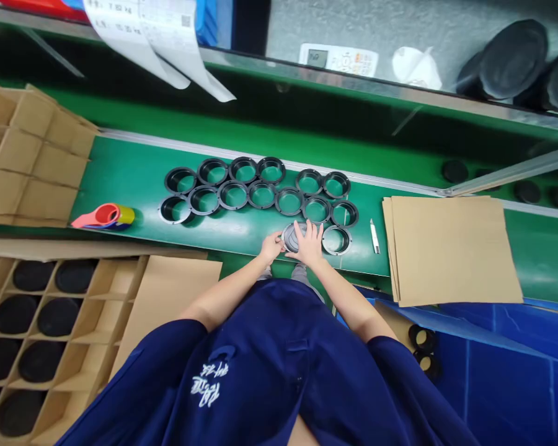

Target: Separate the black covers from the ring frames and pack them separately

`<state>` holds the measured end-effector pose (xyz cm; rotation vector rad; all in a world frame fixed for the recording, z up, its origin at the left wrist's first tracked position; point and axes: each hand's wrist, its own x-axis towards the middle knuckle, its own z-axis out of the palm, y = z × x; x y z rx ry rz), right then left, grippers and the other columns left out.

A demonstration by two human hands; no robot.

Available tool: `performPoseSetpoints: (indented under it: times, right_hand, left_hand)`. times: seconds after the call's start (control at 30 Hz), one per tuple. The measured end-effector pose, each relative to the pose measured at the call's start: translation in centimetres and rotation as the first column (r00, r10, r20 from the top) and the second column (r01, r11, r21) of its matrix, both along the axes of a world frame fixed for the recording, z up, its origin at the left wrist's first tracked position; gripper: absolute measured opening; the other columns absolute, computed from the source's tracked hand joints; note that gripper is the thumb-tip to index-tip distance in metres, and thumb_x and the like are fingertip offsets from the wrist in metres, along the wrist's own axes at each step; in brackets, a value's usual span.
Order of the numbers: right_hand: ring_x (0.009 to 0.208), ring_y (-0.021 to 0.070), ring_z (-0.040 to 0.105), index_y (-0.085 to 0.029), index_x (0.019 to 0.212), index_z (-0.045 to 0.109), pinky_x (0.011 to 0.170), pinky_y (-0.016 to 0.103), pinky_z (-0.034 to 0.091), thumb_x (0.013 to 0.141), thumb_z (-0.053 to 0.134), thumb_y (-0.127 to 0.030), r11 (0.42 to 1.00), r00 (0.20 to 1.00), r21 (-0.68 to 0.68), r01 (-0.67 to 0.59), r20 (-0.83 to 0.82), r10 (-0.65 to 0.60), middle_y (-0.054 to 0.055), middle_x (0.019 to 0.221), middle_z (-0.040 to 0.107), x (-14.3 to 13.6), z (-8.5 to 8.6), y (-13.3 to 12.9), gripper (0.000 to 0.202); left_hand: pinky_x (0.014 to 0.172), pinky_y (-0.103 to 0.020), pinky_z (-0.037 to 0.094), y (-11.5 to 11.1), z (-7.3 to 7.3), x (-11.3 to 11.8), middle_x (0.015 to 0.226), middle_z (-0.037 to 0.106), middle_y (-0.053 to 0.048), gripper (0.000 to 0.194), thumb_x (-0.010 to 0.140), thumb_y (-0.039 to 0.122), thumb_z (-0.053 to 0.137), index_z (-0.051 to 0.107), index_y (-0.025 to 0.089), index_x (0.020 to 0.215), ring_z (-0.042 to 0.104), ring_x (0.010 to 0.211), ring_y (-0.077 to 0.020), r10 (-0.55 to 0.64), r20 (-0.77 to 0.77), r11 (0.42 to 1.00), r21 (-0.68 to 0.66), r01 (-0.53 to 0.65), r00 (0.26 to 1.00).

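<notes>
Head view, looking steeply down over a dark blue work shirt to a green conveyor belt [134, 179]; both bare forearms reach forward to its near edge. Left hand [270, 246] sits at the left rim of a grey round plastic ring part [292, 236], fingers curled onto the edge, apparently steadying it. Right hand [310, 243] lies flat across the top of the same part, fingers spread and pointing away from the body, palm pressing down rather than closing around it; most of the part is covered, so its face is hard to read. The part rests on the belt in the nearest row, just left of a matching black ring with an open centre [336, 240]. Beyond it, more black rings [255, 192] lie in two close rows, rims nearly touching, open sides up so the green shows through, probably lined up for easy reach. A small white pen-like tool [374, 236] lies just right of the rings, within the right hand's range. Further right, a stack of flat brown cardboard sheets [451, 248] overhangs the belt edge. At far left on the belt, a red and yellow tape dispenser [106, 216]. Lower left, a cardboard carton with divider cells [51, 322] holds black round parts, one per cell, several cells bare
</notes>
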<state>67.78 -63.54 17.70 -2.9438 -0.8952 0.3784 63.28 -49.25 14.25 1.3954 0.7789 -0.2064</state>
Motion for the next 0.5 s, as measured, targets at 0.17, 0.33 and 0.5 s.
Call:
performPoseSetpoints:
  times: [0.17, 0.33, 0.5]
  right_hand:
    - [0.152, 0.0480, 0.017, -0.016, 0.166, 0.011, 0.119, 0.068, -0.007, 0.078, 0.073, -0.072, 0.992, 0.989, -0.034, -0.124, -0.087, 0.120, 0.029, 0.168, 0.009, -1.8, -0.7, 3.2, 0.121]
    - [0.157, 0.0415, 0.002, -0.013, 0.165, 0.016, 0.122, 0.066, 0.000, 0.095, 0.048, -0.066, 0.974, 0.979, 0.119, -0.193, -0.049, 0.200, 0.022, 0.171, 0.003, -2.1, 0.6, 4.8, 0.094]
    - [0.154, 0.0412, 0.020, -0.006, 0.157, 0.036, 0.120, 0.070, 0.006, 0.099, 0.035, -0.045, 0.946, 0.989, 0.290, -0.146, 0.031, 0.143, 0.026, 0.165, 0.025, -2.6, -0.8, 5.3, 0.071]
  left_hand:
    - [0.082, -0.034, 0.055, 3.5, -0.5, -4.4, 0.081, 0.065, -0.002, 0.037, 0.079, 0.014, 0.064, 0.066, 0.013, 0.116, 0.065, 0.073, -0.0151, 0.080, -0.010, 0.992, -0.093, -0.081, 0.997]
    - [0.085, -0.033, 0.054, 6.7, -0.7, -7.5, 0.097, 0.068, -0.008, 0.034, 0.082, 0.017, 0.063, 0.064, 0.015, 0.116, 0.066, 0.086, -0.0162, 0.201, -0.051, 0.975, -0.088, -0.205, 0.978]
    - [0.072, -0.032, 0.057, 5.3, -0.7, -9.3, 0.089, 0.069, -0.009, 0.032, 0.086, 0.027, 0.065, 0.066, 0.013, 0.115, 0.066, 0.076, -0.0178, 0.225, -0.098, 0.965, -0.117, -0.236, 0.969]
